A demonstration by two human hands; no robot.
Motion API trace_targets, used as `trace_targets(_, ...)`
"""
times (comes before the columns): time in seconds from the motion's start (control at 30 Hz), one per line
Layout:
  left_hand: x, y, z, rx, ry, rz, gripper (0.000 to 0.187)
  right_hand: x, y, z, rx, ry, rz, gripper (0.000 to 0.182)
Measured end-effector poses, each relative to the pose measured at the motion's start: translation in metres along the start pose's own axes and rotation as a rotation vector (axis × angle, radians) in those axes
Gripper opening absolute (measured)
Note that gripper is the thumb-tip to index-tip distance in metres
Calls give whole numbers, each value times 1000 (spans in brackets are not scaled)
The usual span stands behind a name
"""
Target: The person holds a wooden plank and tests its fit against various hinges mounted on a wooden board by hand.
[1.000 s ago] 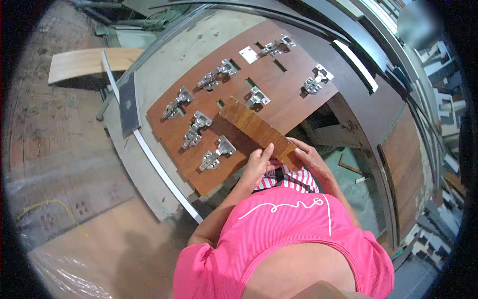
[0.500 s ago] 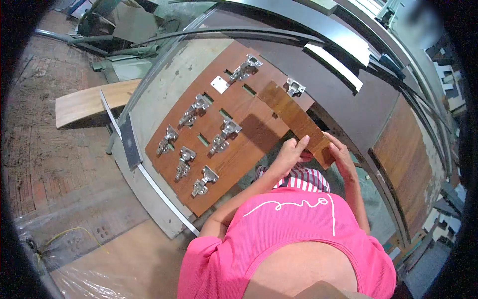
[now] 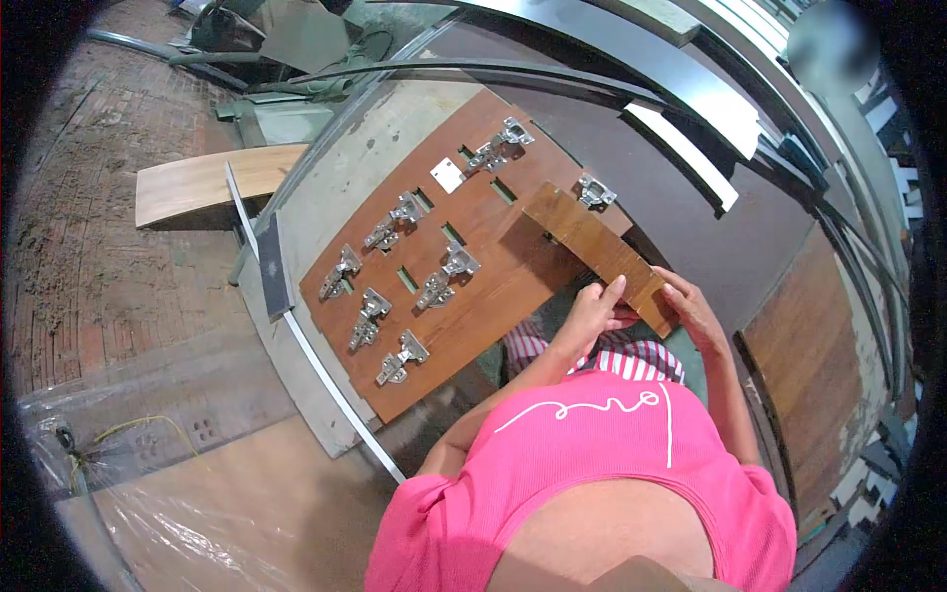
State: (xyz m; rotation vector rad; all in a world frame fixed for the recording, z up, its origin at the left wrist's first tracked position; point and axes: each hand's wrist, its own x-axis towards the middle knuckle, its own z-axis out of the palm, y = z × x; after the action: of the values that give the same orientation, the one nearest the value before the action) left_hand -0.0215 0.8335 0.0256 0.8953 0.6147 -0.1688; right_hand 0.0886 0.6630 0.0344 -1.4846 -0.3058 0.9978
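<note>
Between my two hands is a narrow brown wooden board (image 3: 602, 245), tilted over the right part of a larger brown panel. My left hand (image 3: 597, 311) grips its near left edge, thumb on top and the other fingers partly hidden beneath. At the near right end, my right hand (image 3: 693, 311) is closed on the board's edge. Several metal cabinet hinges lie on the brown panel (image 3: 513, 261), among them one hinge (image 3: 402, 357) near its front edge. Another hinge (image 3: 595, 192) sits just beyond the held board. Small rectangular cut-outs and a white plate (image 3: 447, 176) also show on the panel.
Under the panel is a grey work surface (image 3: 400, 123). Long metal strips (image 3: 612, 49) curve across the back. A metal square (image 3: 269, 266) lies at the left, beside a pale curved board (image 3: 197, 187). Another wooden panel (image 3: 819, 345) stands at the right.
The view has shifted slightly, so most things appear farther right. The held board has come a little closer to my body, still in both hands. The hinges stay in place on the panel.
</note>
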Motion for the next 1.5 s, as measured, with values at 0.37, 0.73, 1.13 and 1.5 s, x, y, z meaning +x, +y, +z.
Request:
trace_targets(0.37, 19, 53, -43, 96, 150, 400, 41, 52, -35, 64, 56, -60, -114, 56)
trace_targets(0.73, 17, 70, -54, 230, 417, 503, 39, 72, -48, 97, 79, -57, -109, 50)
trace_targets(1.13, -5, 60, -74, 187, 513, 651, 40, 70, -58, 129, 89, -169, -114, 55)
trace_targets(1.5, -65, 69, -130, 108, 843, 684, 70, 94, -55, 208, -25, -471, -10, 55)
